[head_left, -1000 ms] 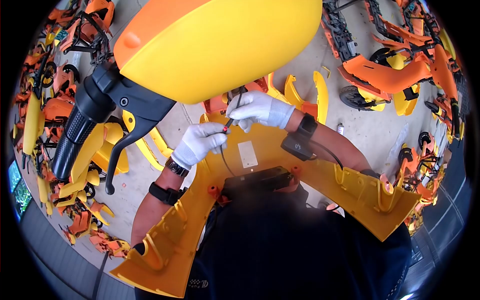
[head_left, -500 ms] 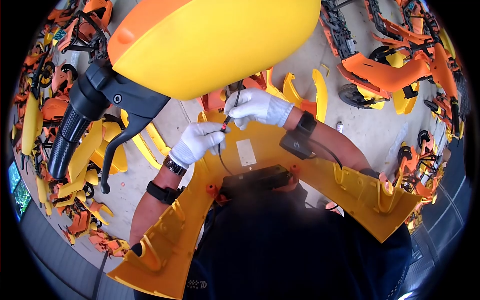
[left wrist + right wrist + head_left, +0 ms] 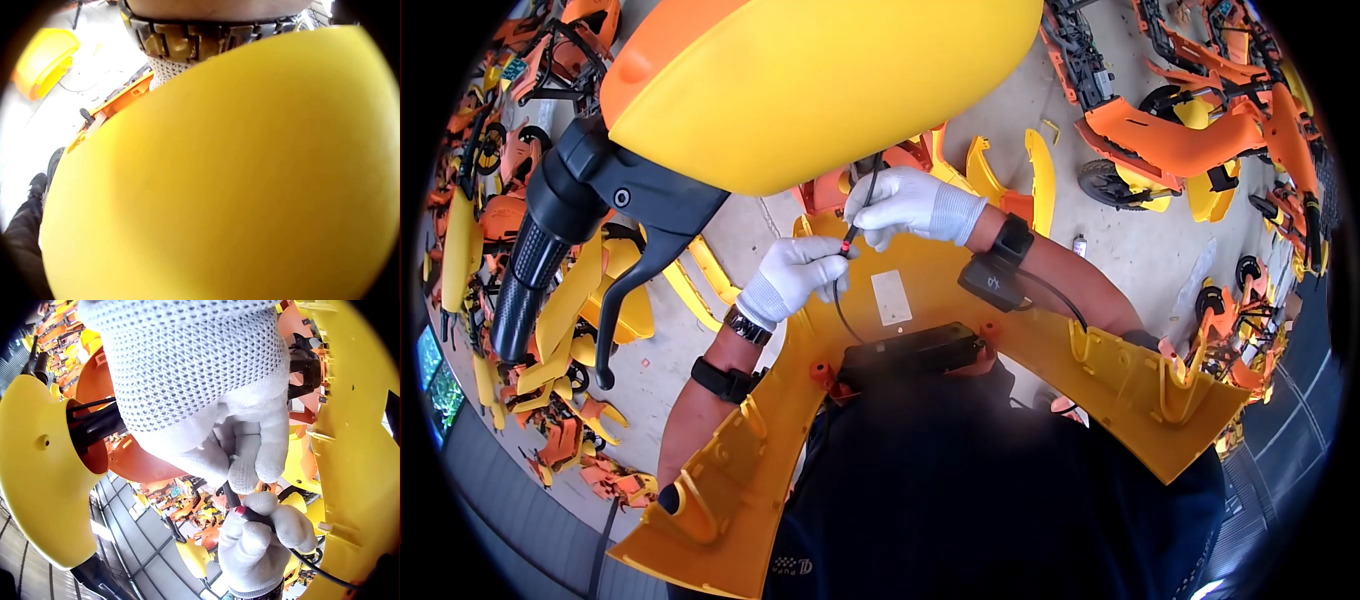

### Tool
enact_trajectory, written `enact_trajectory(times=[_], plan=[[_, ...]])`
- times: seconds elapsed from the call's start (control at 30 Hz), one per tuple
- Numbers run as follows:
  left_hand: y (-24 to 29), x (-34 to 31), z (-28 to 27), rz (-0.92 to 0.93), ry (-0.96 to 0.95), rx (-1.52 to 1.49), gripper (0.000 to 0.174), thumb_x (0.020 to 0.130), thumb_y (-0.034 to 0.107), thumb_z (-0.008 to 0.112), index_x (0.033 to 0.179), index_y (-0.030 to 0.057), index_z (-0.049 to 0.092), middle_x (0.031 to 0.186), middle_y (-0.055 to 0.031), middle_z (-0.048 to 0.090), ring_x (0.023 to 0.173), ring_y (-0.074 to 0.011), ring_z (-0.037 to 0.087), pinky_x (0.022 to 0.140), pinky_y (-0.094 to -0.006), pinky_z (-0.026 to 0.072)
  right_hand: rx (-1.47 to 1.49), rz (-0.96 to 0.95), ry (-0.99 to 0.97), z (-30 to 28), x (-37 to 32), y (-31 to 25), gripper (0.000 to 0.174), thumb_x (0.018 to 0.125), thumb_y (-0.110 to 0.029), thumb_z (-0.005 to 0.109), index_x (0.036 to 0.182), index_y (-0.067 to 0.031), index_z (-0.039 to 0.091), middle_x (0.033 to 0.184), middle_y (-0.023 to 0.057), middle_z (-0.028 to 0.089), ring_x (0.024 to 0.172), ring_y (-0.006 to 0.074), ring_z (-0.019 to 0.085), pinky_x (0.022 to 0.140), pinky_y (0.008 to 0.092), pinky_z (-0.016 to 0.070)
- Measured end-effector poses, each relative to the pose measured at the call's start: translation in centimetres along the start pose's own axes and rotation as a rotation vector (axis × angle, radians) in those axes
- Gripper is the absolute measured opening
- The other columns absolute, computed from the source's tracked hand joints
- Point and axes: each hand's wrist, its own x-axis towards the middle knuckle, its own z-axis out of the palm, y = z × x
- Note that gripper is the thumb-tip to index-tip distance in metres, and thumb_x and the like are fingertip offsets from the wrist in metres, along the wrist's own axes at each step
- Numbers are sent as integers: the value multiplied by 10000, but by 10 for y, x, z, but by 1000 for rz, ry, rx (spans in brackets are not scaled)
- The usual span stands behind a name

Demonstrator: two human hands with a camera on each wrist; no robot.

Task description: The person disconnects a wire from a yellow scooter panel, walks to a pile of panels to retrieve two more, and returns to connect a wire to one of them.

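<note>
Here are 2 gloved hands on 1 black cable point(image 3: 324, 573) at mid-scene: the left hand's point(image 3: 792, 275) fingers pinch it near the red band point(image 3: 240, 511), the right hand's point(image 3: 912, 208) fingers pinch it farther up and to the right. The yellow panel point(image 3: 945, 285) spreads below, the yellow housing point(image 3: 830, 90) looms on the far side, black handlebar grip point(image 3: 522, 290) at left.

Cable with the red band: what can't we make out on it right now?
- Head view: upper end of the cable, hidden behind the yellow shell.
- Head view: whether the red band marks a joint; too small.
- Right wrist view: the gripped stretch, covered by the left hand.
- Left wrist view: whole cable, blocked by a large yellow surface.
</note>
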Motion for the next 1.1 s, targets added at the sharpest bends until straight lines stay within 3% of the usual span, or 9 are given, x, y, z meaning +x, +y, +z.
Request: enact_trajectory(times=[0.37,0.47,1.1], plan=[[-4,5,-3,-37,-32,-111,273,928,189,631,1036,-60,654,710,-102,664,566,-177,630,551,-265,514,-323,-52,32,6,-4,-11,203,921,-120,585,1046,31,637,909,98,669,770,153,686,731,288,566],[-9,10,-7,-39,-55,-132,355,908,252,670,1040,-76,641,724,-118,658,583,-187,630,560,-280,513,-408,-65,30,4,-2,-9,195,914,-108,582,1034,35,634,904,104,667,766,153,689,721,283,563],[5,14,1,-30,14,-84,206,870,125,648,907,-77,662,639,-96,621,512,-161,588,487,-268,479,-585,-181,105,12,-3,-7,207,891,-147,543,985,15,631,824,140,684,737,201,706,735,327,540]])
